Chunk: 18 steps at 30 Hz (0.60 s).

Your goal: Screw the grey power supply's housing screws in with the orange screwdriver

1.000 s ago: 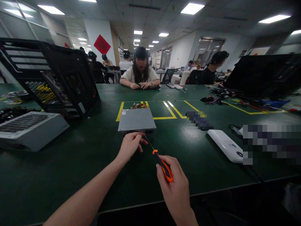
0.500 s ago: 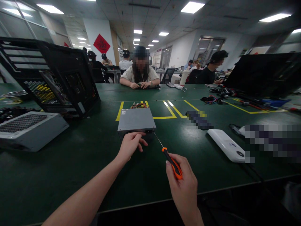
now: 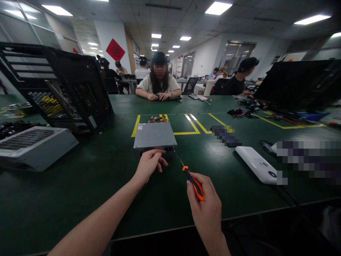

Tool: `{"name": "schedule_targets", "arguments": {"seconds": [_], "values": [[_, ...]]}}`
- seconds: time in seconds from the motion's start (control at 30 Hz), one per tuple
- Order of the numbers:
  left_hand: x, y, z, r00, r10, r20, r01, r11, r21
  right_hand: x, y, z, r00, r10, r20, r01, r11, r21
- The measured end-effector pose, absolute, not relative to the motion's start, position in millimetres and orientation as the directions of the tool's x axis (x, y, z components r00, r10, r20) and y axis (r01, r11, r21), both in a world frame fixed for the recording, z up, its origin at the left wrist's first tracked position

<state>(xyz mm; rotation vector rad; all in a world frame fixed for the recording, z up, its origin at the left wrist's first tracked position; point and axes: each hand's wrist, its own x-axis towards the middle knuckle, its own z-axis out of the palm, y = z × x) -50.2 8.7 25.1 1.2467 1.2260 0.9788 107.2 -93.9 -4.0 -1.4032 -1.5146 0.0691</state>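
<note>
**Lower centre of the frame: right hand point(image 3: 205, 195) holds screwdriver point(image 3: 194, 183) to grey box point(image 3: 155, 135)**

And here the right hand is wrapped firmly round the orange-and-black handle, the shaft slanting up and left, its tip at the right end of the box's near face. The left hand point(image 3: 149, 164), apart from the right, lies against that same face, one finger along it; whether it grips, I cannot tell.

Progress, then: the top panel is on, the box looks whole, and the screwdriver is at its spot. I'd judge the work at this corner unfinished; whether any screw has turned, I cannot tell.

The box sits mid-frame, just beyond the left hand and up-left of the right. Bunched wires point(image 3: 159, 120) show behind it, yellow tape point(image 3: 186, 133) beside them on the green table point(image 3: 106, 199). Farther out, a second metal box point(image 3: 50, 153) lies at the left edge, near a black computer case point(image 3: 80, 89) at upper left.
</note>
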Motion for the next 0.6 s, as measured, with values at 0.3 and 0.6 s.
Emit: {"name": "schedule_targets", "arguments": {"seconds": [0.3,0.6], "values": [[-50.5,8.2,23.7,0.15,0.982,-0.116,0.114,0.099,0.988,108.2,-94.1,-3.7,0.216,0.776,0.592,0.692,0.306,-0.653],[-45.4,6.1,16.7,0.382,0.922,-0.058,0.123,0.012,0.992,108.8,-94.0,-3.6,0.224,0.782,0.581,0.678,0.303,-0.669]]}}
